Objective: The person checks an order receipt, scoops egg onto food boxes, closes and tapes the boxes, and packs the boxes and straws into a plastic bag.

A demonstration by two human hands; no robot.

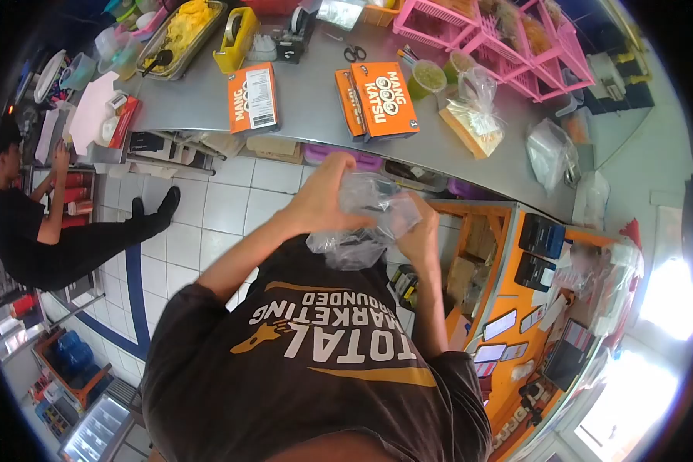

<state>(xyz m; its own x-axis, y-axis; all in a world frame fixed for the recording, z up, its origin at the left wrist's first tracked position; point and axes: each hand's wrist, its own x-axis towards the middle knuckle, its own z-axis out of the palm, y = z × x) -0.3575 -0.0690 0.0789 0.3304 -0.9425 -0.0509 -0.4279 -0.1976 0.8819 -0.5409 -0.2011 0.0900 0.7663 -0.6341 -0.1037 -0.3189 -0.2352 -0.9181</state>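
Note:
In front of my chest I hold a clear plastic bag (354, 242), crumpled and partly spread. My left hand (323, 199) curves round its left side, thumb and fingers gripping the plastic. On the other side my right hand (420, 231) is closed on the bag's edge, its fingertips partly hidden. Beyond my hands, on the steel counter (308, 100), stand orange printed boxes: one box (252, 98) to the left and a larger box (385, 100) beside a narrower box (349, 104). A knotted clear bag with food (473, 115) lies farther right.
Pink baskets (508, 38), cups of green stuff (427, 78), scissors (354, 53), a yellow tape dispenser (235, 42) and a tray of yellow food (181, 38) stand along the counter. An orange shelf (508, 308) with phones is at right. Another person (35, 223) works at left.

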